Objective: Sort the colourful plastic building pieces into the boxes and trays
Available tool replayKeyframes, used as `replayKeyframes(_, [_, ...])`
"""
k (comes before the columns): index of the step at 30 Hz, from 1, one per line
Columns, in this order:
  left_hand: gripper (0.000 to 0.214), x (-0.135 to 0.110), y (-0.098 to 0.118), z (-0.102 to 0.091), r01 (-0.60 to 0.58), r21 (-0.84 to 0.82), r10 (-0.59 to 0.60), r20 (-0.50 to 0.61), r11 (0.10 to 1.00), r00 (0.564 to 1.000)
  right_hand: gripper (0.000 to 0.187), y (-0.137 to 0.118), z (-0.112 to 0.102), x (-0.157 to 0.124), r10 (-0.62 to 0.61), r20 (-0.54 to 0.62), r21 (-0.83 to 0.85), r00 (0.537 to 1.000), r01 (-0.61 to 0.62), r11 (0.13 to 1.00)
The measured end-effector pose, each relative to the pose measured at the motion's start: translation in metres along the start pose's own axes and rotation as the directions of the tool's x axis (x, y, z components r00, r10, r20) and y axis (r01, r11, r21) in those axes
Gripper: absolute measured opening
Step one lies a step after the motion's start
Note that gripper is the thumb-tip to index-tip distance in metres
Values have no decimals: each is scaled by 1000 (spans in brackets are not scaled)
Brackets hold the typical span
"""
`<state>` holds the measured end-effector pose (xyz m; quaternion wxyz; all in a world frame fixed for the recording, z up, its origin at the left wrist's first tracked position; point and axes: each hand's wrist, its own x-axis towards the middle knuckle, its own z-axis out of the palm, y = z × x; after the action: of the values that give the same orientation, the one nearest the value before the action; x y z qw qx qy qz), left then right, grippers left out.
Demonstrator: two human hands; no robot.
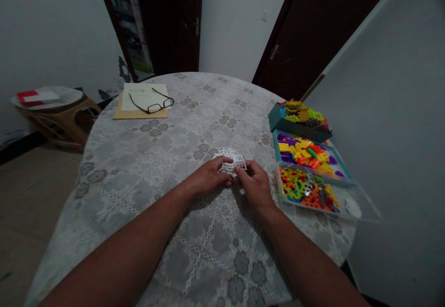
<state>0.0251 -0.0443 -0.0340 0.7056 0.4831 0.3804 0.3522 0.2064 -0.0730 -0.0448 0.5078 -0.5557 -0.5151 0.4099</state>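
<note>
Both my hands meet over the middle of a round table (146, 168) covered with a lace cloth. My left hand (210, 176) and my right hand (255, 185) pinch a small white lattice piece built of plastic grids (231, 159), fingers closed on its near edge. The piece rests low, just above or on the cloth; I cannot tell which.
To the right stand three trays of colourful plastic building pieces: a teal box (299, 118), a middle tray (308, 153), a clear near tray (308, 190). Glasses (155, 104) lie on papers (141, 99) at the far side. A wooden stool (59, 112) stands left. Doors behind.
</note>
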Motion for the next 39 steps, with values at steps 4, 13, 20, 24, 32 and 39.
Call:
replayKeyframes(4, [54,-1,1,4,-10,10,10,-18,1000,1000,27,4,1,0,2,26,-58,1000,-1,998])
replayKeyframes(13, [44,4,4,6,14,-156,-34,-125,988,992,30,-3,-2,0,-1,25,-84,1000,3,996])
replayKeyframes(20, [47,2,4,6,-2,-200,-25,-131,980,991,30,-3,-7,1,-58,109,-163,992,75,984])
replayKeyframes(24, [46,-1,6,5,-16,-68,6,-143,998,990,22,1,-1,-3,-105,135,-197,985,130,972])
replayKeyframes(32, [49,2,0,5,-3,7,4,-109,1000,994,16,3,1,-4,-99,123,-276,988,129,952])
replayKeyframes(39, [67,-1,8,9,12,-51,-14,-43,999,999,26,-2,3,-4,-197,56,-389,979,203,898])
